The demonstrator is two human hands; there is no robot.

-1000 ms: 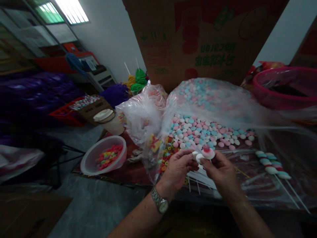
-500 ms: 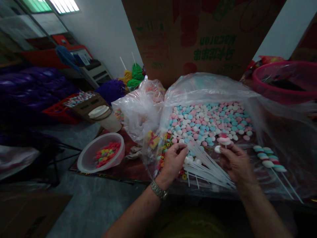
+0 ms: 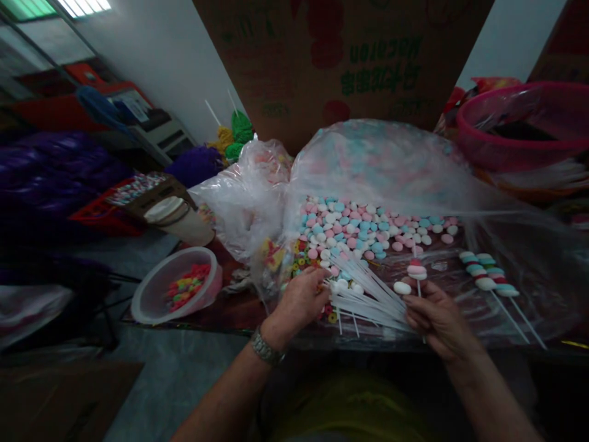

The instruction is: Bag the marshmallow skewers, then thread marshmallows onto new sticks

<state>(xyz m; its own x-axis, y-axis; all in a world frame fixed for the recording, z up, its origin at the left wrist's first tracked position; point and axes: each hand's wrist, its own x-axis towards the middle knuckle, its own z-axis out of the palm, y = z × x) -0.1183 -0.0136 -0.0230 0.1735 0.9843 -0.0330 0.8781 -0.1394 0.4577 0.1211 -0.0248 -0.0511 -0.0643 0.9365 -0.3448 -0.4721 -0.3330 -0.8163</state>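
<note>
The right hand (image 3: 437, 319) was nearly closed and held a thin white stick (image 3: 418, 291) upright. A pink candy (image 3: 416, 270) sat on the stick. A white candy (image 3: 402, 287) was at the fingertips, just beside the stick. The left hand (image 3: 299, 301) was half closed, and a watch (image 3: 265, 348) was on its wrist. Its fingers (image 3: 317, 276) were at the ends of a bunch of white sticks (image 3: 368, 301), but you could not tell if they held one. The bunch lay between the two hands, on top of a clear plastic bag (image 3: 381, 159). The bag held a big pile of pink, blue and white candies (image 3: 368, 230). Two sticks full of candies (image 3: 488, 276) lay to the right of the right hand. Farther left, on the counter (image 3: 239, 301), stood a bowl (image 3: 177, 288) of bright candies. A pink tub (image 3: 519, 123) sat at the back on the right, near a big cardboard box (image 3: 322, 61).
</note>
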